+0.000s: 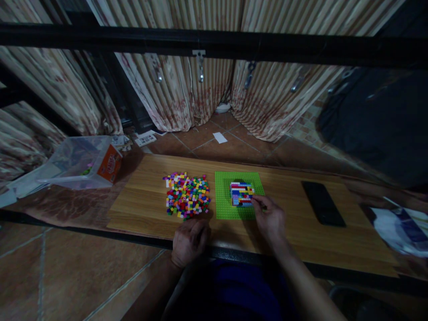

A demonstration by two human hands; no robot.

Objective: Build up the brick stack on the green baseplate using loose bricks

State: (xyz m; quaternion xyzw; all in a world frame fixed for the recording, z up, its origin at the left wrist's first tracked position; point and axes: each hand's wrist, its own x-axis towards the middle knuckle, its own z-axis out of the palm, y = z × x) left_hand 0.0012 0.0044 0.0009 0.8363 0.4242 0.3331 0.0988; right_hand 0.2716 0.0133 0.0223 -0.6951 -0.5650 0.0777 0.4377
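Observation:
A small block built of multicoloured toy bricks (241,194) stands on a green studded baseplate (222,209). At the block's right end is my right hand (270,217), its thumb and forefinger pinched together against or very near the bricks. Whatever lies between those fingertips is too small to make out. Loose bricks (187,196) of many colours lie in a heap left of the baseplate. Just below this heap, at the table's near edge, rests my left hand (190,240) with its fingers curled in. The inside of that hand is hidden.
The wooden tabletop (140,196) carries a black phone-like slab (323,203) on the right. A clear plastic bin (80,160) with an orange label stands at the left. White and purple packaging (401,227) lies at far right. A dark bar (214,42) with hooks crosses beyond.

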